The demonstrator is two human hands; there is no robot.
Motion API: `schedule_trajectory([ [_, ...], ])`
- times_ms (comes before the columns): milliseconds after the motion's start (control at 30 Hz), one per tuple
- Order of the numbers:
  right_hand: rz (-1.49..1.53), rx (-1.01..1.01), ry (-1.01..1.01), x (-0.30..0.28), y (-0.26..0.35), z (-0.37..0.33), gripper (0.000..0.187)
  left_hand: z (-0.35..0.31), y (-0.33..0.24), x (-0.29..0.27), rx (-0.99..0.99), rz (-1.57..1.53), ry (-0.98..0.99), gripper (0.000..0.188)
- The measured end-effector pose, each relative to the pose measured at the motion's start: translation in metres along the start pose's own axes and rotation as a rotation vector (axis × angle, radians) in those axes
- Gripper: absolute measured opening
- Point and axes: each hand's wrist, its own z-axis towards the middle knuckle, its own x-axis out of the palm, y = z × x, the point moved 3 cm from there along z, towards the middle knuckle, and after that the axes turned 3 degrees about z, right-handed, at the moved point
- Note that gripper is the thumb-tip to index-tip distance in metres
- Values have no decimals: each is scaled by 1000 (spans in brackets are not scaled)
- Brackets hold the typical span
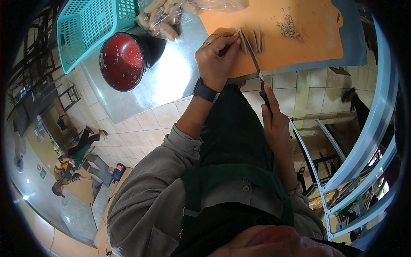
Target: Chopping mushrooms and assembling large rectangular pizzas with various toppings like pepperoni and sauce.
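Observation:
My right hand grips the black handle of a knife, its long narrow blade pointing away over the orange cutting board. My left hand, with a ring and a dark wristwatch, is closed, fingertips pinching a beige, elongated food piece on the board. The blade lies right beside that piece. Just right of the blade, a few more beige strips stand side by side. Farther right lies a loose pile of small diced bits. I cannot tell what food it is.
On the metal table stand a black bowl with a red inside, a turquoise perforated basket and a clear plastic bag of beige pieces. A metal shelf frame rises at right. Another person is far left.

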Motion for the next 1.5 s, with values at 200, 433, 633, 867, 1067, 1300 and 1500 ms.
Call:
schedule_trajectory([
  [200,-78,-103,-103,0,6,1,51,0,1,0,-46,-41,-5,14],
  [433,-160,-44,-14,4,4,-3,52,-1,2,1,-122,-63,23,14],
  [633,-202,36,44,4,1,-2,49,0,2,1,-119,-101,14,13],
  [867,-345,42,68,3,6,2,49,0,3,0,-132,-86,25,13],
  [1067,-239,29,42,11,9,22,52,1,2,0,-133,-59,46,13],
  [1300,-209,40,9,12,-9,-5,52,3,-2,-1,-124,-34,37,11],
  [1500,-50,-29,-26,1,-26,-16,51,7,-7,1,-113,-13,47,12],
])
